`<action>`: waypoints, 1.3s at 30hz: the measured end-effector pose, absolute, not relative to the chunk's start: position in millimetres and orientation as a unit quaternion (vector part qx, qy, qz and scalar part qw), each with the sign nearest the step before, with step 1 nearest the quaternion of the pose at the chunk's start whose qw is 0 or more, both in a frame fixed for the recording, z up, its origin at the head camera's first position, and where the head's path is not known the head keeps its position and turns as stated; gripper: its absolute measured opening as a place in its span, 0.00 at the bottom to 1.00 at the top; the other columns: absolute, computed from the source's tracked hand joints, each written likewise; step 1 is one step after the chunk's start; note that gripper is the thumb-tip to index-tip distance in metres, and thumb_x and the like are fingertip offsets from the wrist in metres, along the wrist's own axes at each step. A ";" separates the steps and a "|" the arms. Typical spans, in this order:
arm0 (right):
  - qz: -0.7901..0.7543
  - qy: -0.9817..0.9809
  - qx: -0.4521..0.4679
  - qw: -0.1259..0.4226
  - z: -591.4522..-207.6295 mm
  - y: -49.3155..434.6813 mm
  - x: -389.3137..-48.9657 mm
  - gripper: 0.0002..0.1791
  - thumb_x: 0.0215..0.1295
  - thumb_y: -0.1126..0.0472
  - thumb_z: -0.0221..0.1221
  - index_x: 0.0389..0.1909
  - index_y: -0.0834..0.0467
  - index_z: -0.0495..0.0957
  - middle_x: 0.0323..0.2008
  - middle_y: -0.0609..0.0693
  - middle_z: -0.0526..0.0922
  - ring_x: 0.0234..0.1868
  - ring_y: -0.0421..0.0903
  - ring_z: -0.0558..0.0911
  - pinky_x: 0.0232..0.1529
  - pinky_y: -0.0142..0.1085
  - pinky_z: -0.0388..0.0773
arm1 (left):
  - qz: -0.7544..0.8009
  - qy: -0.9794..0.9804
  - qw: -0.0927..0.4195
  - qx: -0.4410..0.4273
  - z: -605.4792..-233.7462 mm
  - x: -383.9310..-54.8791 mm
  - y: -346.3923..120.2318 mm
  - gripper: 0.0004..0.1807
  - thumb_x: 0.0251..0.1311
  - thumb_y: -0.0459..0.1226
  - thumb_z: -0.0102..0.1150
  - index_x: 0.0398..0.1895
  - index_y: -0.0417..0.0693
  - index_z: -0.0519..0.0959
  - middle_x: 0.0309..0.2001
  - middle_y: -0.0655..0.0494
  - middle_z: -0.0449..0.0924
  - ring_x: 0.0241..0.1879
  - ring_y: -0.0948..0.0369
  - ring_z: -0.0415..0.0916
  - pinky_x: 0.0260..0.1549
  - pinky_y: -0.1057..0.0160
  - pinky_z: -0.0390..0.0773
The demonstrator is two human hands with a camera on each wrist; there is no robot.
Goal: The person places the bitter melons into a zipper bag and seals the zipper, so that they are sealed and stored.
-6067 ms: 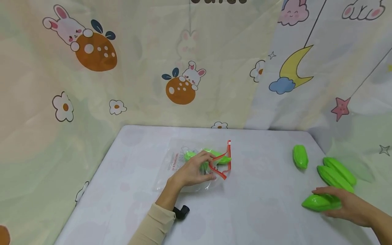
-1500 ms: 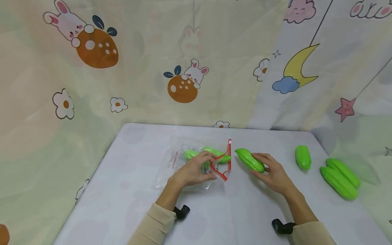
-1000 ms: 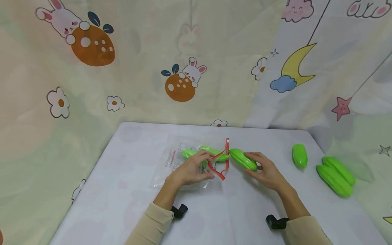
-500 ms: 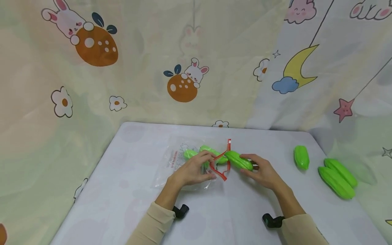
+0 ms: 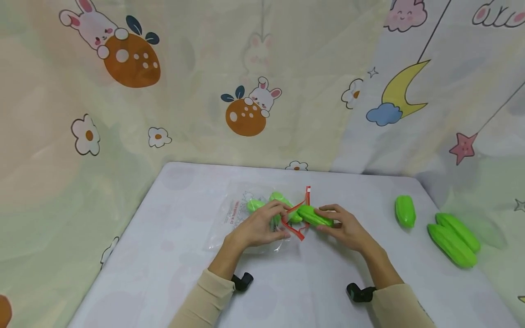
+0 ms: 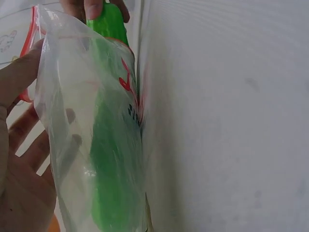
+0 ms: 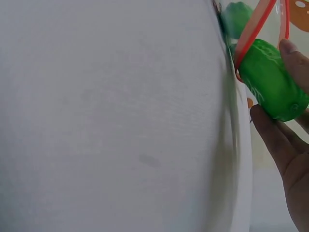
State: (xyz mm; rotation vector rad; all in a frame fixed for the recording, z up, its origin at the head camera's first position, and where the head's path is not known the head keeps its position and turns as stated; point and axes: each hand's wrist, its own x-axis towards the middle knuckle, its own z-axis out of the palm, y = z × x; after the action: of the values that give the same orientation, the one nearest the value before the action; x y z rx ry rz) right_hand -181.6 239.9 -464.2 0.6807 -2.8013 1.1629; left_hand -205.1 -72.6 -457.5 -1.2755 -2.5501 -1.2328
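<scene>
My left hand (image 5: pixel 255 229) holds the mouth of a clear zip bag (image 5: pixel 221 230) with a red zip edge. In the left wrist view, the thumb lies at the rim of the bag (image 6: pixel 63 101) and the fingers are behind the plastic. Several green toy vegetables (image 5: pixel 255 205) lie inside. My right hand (image 5: pixel 348 231) grips another glossy, ridged green toy vegetable (image 5: pixel 315 216) between thumb and fingers. Its far end is in the red-edged opening, while its near end sticks out toward my palm. The right wrist view shows this vegetable (image 7: pixel 270 79) beside the red zip strip (image 7: pixel 256 31).
At the table's right side lie a single green vegetable (image 5: pixel 405 212) and a pair side by side (image 5: pixel 451 246). A patterned cloth (image 5: pixel 184 91) hangs behind the white table (image 5: pixel 164 282). Black wrist cameras (image 5: pixel 361 293) sit by both sleeves.
Earlier my right hand took a vegetable from the group at the right and brought it left. Over the last second it has moved into the bag's mouth. My left hand has stayed put.
</scene>
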 end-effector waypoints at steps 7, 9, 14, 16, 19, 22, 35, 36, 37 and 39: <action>0.383 -0.900 0.209 -0.011 -462.0 238.2 -183.2 0.31 0.65 0.64 0.69 0.69 0.54 0.75 0.63 0.57 0.75 0.62 0.60 0.76 0.55 0.56 0.82 | -0.398 -0.818 0.022 -0.415 -457.5 -204.6 -72.9 0.19 0.55 0.42 0.78 0.40 0.58 0.73 0.64 0.60 0.74 0.62 0.61 0.74 0.59 0.60 0.77; 0.385 -0.898 0.212 -0.014 -462.1 237.9 -183.1 0.31 0.66 0.67 0.66 0.70 0.55 0.73 0.63 0.58 0.74 0.63 0.61 0.76 0.55 0.58 0.81 | -0.398 -0.816 0.021 -0.418 -457.2 -204.6 -72.5 0.19 0.55 0.42 0.78 0.39 0.58 0.73 0.64 0.60 0.74 0.62 0.61 0.74 0.59 0.60 0.77; 0.384 -0.901 0.204 -0.011 -463.3 235.7 -183.4 0.33 0.65 0.68 0.66 0.71 0.57 0.71 0.65 0.59 0.76 0.62 0.61 0.78 0.55 0.53 0.83 | -0.399 -0.814 0.018 -0.421 -457.5 -205.5 -71.0 0.19 0.56 0.43 0.78 0.39 0.58 0.73 0.65 0.60 0.74 0.63 0.62 0.74 0.59 0.61 0.76; 0.383 -0.901 0.202 -0.011 -463.9 234.8 -183.3 0.32 0.65 0.66 0.67 0.70 0.57 0.71 0.65 0.58 0.77 0.61 0.60 0.79 0.54 0.51 0.84 | -0.398 -0.815 0.017 -0.421 -458.0 -205.5 -70.6 0.19 0.56 0.43 0.77 0.39 0.58 0.73 0.65 0.60 0.74 0.63 0.62 0.74 0.59 0.61 0.76; 0.383 -0.900 0.208 -0.007 -465.5 234.3 -183.3 0.30 0.65 0.65 0.68 0.68 0.56 0.73 0.63 0.57 0.77 0.59 0.60 0.80 0.52 0.51 0.85 | -0.397 -0.817 0.015 -0.418 -458.7 -205.0 -70.6 0.19 0.56 0.43 0.78 0.39 0.58 0.73 0.65 0.61 0.74 0.63 0.62 0.74 0.59 0.61 0.76; 0.387 -0.896 0.217 0.006 -467.7 233.8 -184.2 0.30 0.63 0.66 0.69 0.66 0.56 0.75 0.60 0.56 0.77 0.56 0.59 0.80 0.50 0.53 0.85 | -0.396 -0.818 0.014 -0.416 -458.8 -204.6 -71.5 0.19 0.56 0.43 0.77 0.39 0.58 0.73 0.65 0.60 0.74 0.63 0.62 0.73 0.60 0.61 0.76; 0.413 -0.888 0.201 0.008 -472.1 232.8 -184.8 0.28 0.59 0.67 0.73 0.60 0.54 0.78 0.55 0.51 0.80 0.54 0.56 0.82 0.51 0.48 0.85 | -0.398 -0.818 0.005 -0.415 -455.7 -203.3 -74.5 0.18 0.57 0.42 0.77 0.40 0.59 0.74 0.65 0.59 0.75 0.65 0.62 0.72 0.63 0.59 0.75; 0.414 -0.888 0.200 0.008 -471.6 233.5 -184.4 0.28 0.59 0.68 0.73 0.60 0.54 0.78 0.55 0.51 0.79 0.54 0.56 0.82 0.52 0.48 0.85 | -0.398 -0.817 0.005 -0.416 -455.5 -203.2 -73.6 0.18 0.57 0.43 0.77 0.40 0.59 0.74 0.65 0.60 0.75 0.65 0.62 0.72 0.63 0.59 0.75; 0.414 -0.888 0.200 0.008 -471.2 234.0 -184.4 0.28 0.59 0.69 0.73 0.60 0.54 0.78 0.54 0.51 0.79 0.54 0.56 0.82 0.52 0.48 0.85 | -0.399 -0.817 0.004 -0.417 -455.5 -203.1 -72.8 0.18 0.57 0.42 0.77 0.40 0.59 0.74 0.65 0.60 0.75 0.65 0.62 0.72 0.63 0.58 0.75; 0.409 -0.890 0.201 0.008 -470.8 235.2 -184.7 0.28 0.59 0.69 0.72 0.60 0.54 0.79 0.54 0.50 0.79 0.55 0.56 0.82 0.52 0.47 0.85 | -0.399 -0.818 0.004 -0.415 -455.8 -202.7 -71.4 0.18 0.57 0.42 0.77 0.40 0.60 0.74 0.65 0.60 0.75 0.64 0.61 0.73 0.63 0.58 0.75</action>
State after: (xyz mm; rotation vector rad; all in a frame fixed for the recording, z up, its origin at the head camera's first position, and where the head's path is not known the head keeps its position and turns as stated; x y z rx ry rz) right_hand -184.7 235.2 -470.8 0.6287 -2.7811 1.2792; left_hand -202.7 -71.4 -455.8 -1.2989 -2.5629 -1.2494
